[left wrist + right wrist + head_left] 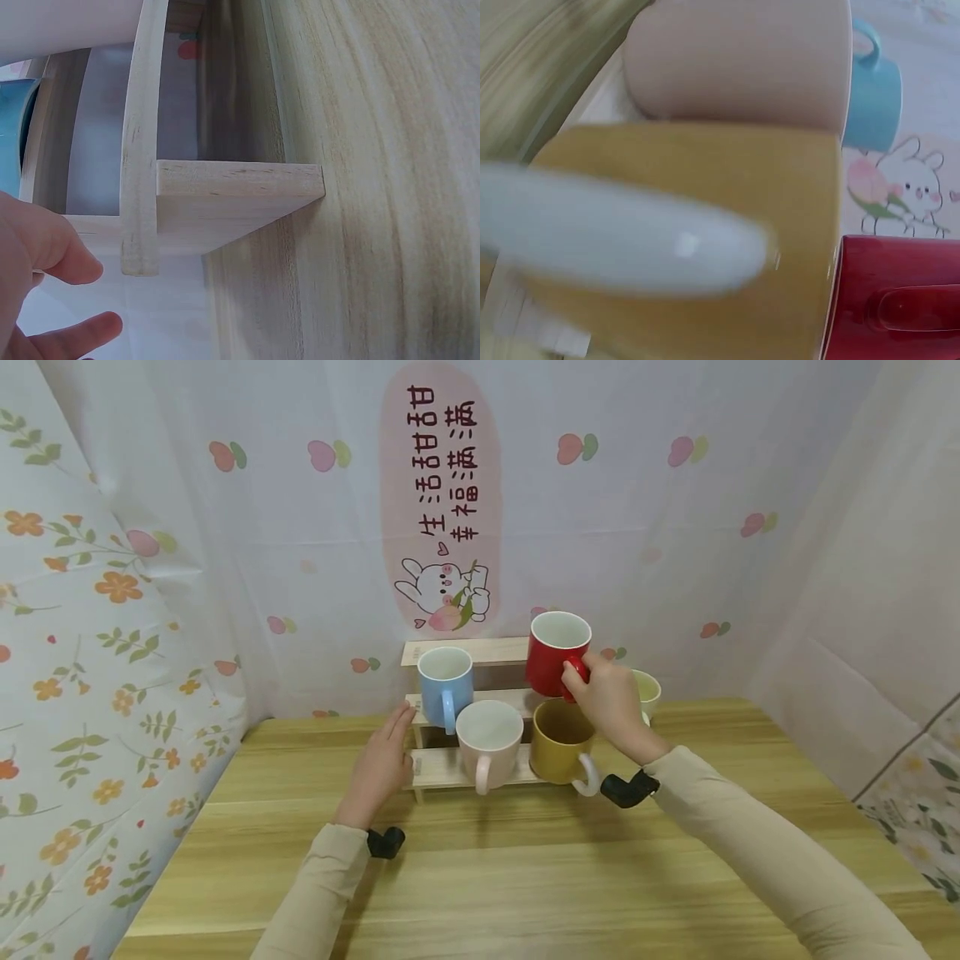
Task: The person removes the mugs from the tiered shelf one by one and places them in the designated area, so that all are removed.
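My right hand (611,697) grips the handle of a red mug (546,664) with a white inside, over the right part of the wooden tiered rack (435,766). Below it, a mustard mug (555,752) with a white handle is on the lowest tier. Beside that sits a pale pink mug (491,739), handle to the front. A light blue mug (438,689) occupies the middle tier at the left. My left hand (378,768) is at the rack's left end, fingers extended and holding nothing. In the right wrist view the red mug (859,300) shows behind the mustard one.
A pale yellow cup (647,687) stands behind my right hand, partly hidden. The rack's top tier (465,651) runs along the back. Beneath everything is a wood-grain table (487,877). A printed curtain (300,552) hangs behind and on both sides.
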`<state>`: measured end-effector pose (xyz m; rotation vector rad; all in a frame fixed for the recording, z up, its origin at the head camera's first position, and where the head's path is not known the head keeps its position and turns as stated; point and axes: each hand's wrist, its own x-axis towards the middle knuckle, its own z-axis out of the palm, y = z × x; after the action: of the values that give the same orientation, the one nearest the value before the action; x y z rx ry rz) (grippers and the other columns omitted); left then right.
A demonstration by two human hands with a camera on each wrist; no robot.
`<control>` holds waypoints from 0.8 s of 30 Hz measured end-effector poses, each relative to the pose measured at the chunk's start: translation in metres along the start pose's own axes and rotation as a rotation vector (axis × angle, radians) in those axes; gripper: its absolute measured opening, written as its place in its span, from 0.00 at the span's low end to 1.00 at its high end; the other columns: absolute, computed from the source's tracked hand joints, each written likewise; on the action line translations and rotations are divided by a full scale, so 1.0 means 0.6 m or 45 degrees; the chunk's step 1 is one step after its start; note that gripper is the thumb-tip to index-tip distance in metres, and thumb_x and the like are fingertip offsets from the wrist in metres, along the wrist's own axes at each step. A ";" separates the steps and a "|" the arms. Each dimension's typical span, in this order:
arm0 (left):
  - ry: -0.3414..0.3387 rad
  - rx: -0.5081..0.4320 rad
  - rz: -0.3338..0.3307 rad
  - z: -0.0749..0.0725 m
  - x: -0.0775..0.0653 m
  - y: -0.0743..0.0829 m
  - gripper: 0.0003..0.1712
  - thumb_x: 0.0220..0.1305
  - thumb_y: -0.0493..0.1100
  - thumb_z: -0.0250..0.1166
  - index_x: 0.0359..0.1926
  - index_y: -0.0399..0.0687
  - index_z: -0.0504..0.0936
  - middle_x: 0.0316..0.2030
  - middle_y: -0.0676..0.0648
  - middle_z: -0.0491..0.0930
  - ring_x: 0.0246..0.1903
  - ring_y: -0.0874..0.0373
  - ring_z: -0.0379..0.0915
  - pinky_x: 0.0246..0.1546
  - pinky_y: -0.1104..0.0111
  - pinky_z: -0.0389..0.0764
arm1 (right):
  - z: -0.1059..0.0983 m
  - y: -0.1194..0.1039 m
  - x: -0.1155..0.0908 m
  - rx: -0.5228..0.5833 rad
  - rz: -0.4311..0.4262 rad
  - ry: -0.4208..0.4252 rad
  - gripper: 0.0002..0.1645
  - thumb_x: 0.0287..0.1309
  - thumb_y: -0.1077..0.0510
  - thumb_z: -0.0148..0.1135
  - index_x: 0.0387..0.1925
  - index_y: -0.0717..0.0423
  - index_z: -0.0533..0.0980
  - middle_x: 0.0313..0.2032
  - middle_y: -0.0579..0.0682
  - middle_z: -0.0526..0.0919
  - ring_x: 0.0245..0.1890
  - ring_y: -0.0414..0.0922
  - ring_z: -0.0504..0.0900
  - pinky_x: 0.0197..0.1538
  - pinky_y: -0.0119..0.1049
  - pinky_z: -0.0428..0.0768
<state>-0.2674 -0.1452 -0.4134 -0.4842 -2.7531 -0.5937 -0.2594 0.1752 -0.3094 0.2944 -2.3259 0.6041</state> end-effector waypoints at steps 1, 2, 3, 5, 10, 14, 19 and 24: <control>-0.001 0.002 -0.002 -0.001 0.001 0.000 0.42 0.56 0.30 0.58 0.72 0.43 0.57 0.73 0.46 0.54 0.54 0.39 0.71 0.48 0.52 0.77 | -0.005 0.003 -0.001 0.006 0.014 0.001 0.17 0.59 0.60 0.58 0.17 0.61 0.68 0.13 0.54 0.71 0.14 0.47 0.66 0.18 0.32 0.62; 0.002 0.004 -0.002 -0.002 0.001 0.000 0.42 0.56 0.30 0.58 0.72 0.44 0.57 0.73 0.46 0.54 0.52 0.39 0.72 0.46 0.53 0.77 | -0.009 0.006 -0.001 0.003 0.020 0.003 0.16 0.59 0.60 0.58 0.18 0.61 0.68 0.13 0.54 0.71 0.14 0.48 0.66 0.18 0.32 0.62; 0.007 0.003 -0.001 -0.002 0.002 -0.001 0.42 0.55 0.30 0.58 0.72 0.43 0.58 0.73 0.46 0.55 0.51 0.39 0.73 0.45 0.53 0.77 | -0.012 0.010 -0.002 -0.002 0.026 0.009 0.16 0.59 0.60 0.58 0.18 0.61 0.68 0.13 0.55 0.71 0.14 0.48 0.66 0.18 0.32 0.62; 0.010 0.006 0.000 -0.004 0.004 0.000 0.42 0.55 0.29 0.58 0.72 0.44 0.58 0.73 0.46 0.55 0.48 0.41 0.74 0.44 0.55 0.77 | -0.019 0.017 -0.005 -0.019 0.026 0.033 0.16 0.58 0.60 0.58 0.18 0.61 0.68 0.13 0.55 0.71 0.14 0.49 0.67 0.18 0.33 0.61; -0.017 0.027 -0.002 -0.007 0.009 0.002 0.42 0.55 0.30 0.57 0.72 0.43 0.57 0.73 0.46 0.54 0.40 0.45 0.75 0.44 0.55 0.77 | -0.032 0.036 -0.013 -0.028 0.038 0.076 0.16 0.57 0.61 0.59 0.16 0.61 0.69 0.12 0.54 0.71 0.14 0.49 0.67 0.18 0.31 0.60; -0.041 0.034 -0.010 -0.007 0.005 0.003 0.41 0.55 0.30 0.56 0.72 0.42 0.58 0.73 0.45 0.54 0.35 0.47 0.75 0.51 0.52 0.75 | -0.041 0.046 -0.020 -0.017 0.082 0.077 0.16 0.58 0.61 0.58 0.16 0.62 0.70 0.12 0.55 0.73 0.14 0.48 0.68 0.17 0.29 0.61; -0.037 0.025 -0.005 -0.007 -0.001 0.004 0.41 0.55 0.30 0.57 0.71 0.42 0.59 0.73 0.45 0.55 0.40 0.43 0.77 0.57 0.48 0.72 | -0.052 0.059 -0.028 -0.017 0.100 0.107 0.17 0.58 0.62 0.57 0.15 0.62 0.69 0.12 0.56 0.73 0.13 0.45 0.66 0.15 0.29 0.61; -0.037 0.029 -0.008 -0.009 -0.002 0.003 0.41 0.56 0.30 0.57 0.72 0.43 0.57 0.73 0.45 0.54 0.50 0.42 0.76 0.60 0.45 0.68 | -0.065 0.075 -0.034 -0.026 0.113 0.126 0.18 0.58 0.62 0.57 0.14 0.61 0.68 0.11 0.55 0.73 0.13 0.45 0.68 0.14 0.25 0.59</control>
<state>-0.2645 -0.1466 -0.4082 -0.4827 -2.7870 -0.5606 -0.2385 0.2346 -0.3140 0.1490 -2.2577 0.6240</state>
